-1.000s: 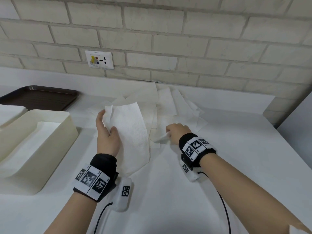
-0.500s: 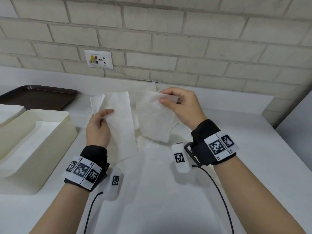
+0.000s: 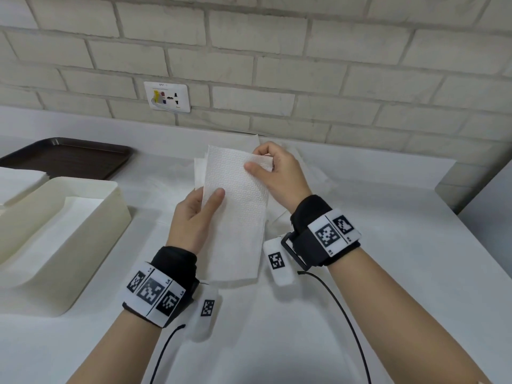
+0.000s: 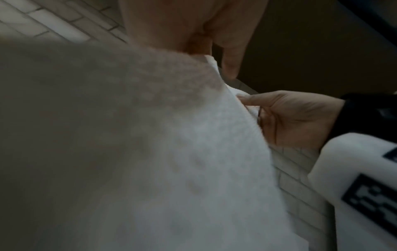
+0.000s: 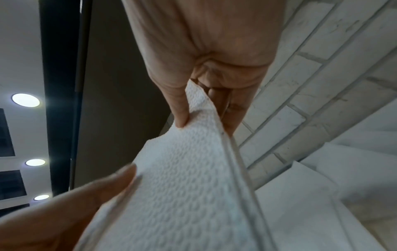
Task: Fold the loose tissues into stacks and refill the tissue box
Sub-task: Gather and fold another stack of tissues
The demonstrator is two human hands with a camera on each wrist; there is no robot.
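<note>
1. The left hand [image 3: 194,217] and right hand [image 3: 279,176] are both pinching the tissue [image 3: 238,217] above the desk [image 3: 360,300], fingers curled on its left edge and top right corner.
2. It is looking light, soft and easily torn, so edges and corners are seeming the best holds.
3. The tissue box [image 3: 83,231] at left is holding a flat white stack [image 3: 47,236].
4. The tray [image 3: 69,156] behind is showing nothing inside.

Head view downward; wrist views close-up
</note>
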